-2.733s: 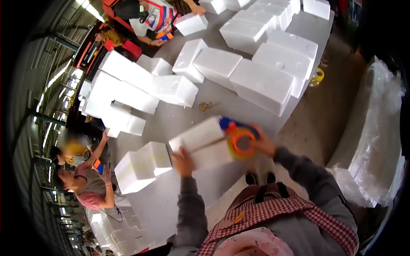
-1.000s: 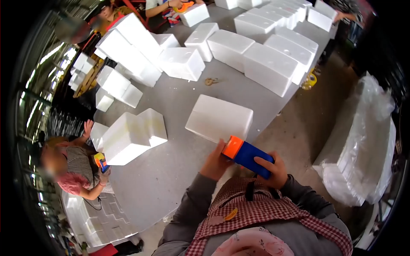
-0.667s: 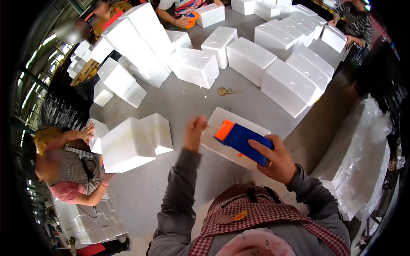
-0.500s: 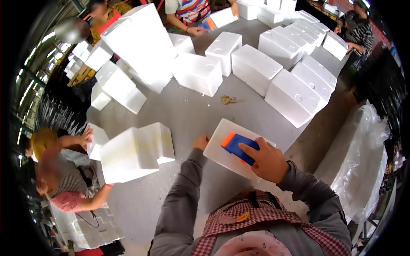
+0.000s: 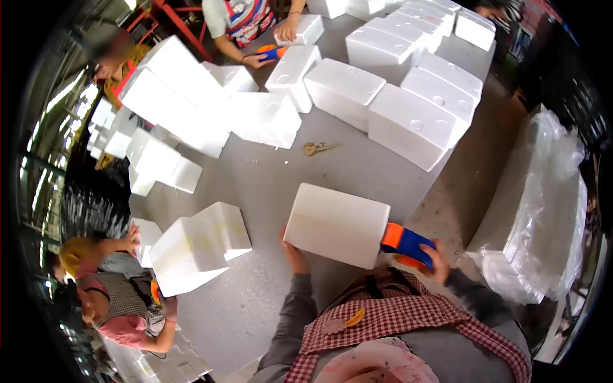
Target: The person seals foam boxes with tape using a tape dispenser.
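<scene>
A white foam box (image 5: 338, 223) is in front of me at the near side of the grey table (image 5: 255, 287). Against the box's left end is my left hand (image 5: 295, 254), its fingers partly hidden behind the box and closed on it. My right hand (image 5: 438, 262) grips a blue and orange tape dispenser (image 5: 408, 244) by its blue body. The dispenser's orange head touches the right end of the box. Beneath the dispenser, part of an orange tape roll shows.
White foam boxes (image 5: 345, 89) stand in rows across the far side. Stacked boxes (image 5: 198, 246) are at left, beside a co-worker (image 5: 121, 306). Another co-worker (image 5: 242, 25) holds a dispenser at the far edge. Plastic-wrapped foam (image 5: 536, 217) stands at right.
My right hand has moved the dispenser from over the box's top to its right end. My left hand now holds the left end, and the box's long side faces me.
</scene>
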`<action>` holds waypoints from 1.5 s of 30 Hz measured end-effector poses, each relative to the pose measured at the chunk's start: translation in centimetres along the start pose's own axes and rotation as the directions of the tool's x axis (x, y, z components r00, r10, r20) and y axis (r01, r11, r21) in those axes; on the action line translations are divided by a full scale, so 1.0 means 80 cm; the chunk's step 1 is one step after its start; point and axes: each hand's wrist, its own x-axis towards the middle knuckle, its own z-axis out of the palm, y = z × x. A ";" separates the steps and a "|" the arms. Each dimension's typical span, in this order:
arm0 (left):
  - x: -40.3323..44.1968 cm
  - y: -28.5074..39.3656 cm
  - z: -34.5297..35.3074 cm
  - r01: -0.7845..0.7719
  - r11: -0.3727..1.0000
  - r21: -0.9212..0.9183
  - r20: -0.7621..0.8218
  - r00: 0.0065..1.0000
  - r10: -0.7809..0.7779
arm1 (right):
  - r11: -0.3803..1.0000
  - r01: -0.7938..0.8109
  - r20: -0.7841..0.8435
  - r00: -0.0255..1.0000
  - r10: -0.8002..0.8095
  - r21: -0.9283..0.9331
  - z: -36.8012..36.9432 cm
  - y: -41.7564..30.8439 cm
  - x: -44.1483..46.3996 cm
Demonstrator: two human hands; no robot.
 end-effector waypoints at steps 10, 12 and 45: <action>0.119 0.151 0.112 -0.493 -0.059 0.868 0.496 0.857 0.141 | 0.675 -0.138 -0.247 0.863 0.441 0.725 0.106 0.004 0.096; 0.103 0.154 0.133 -0.438 -0.102 0.893 0.449 0.874 0.184 | 0.710 -0.140 -0.294 0.842 0.453 0.690 0.124 -0.040 0.078; -0.005 0.155 0.141 -0.457 0.622 0.636 0.094 0.846 0.525 | 0.584 -0.379 0.497 0.867 -0.047 0.718 0.004 -0.015 0.036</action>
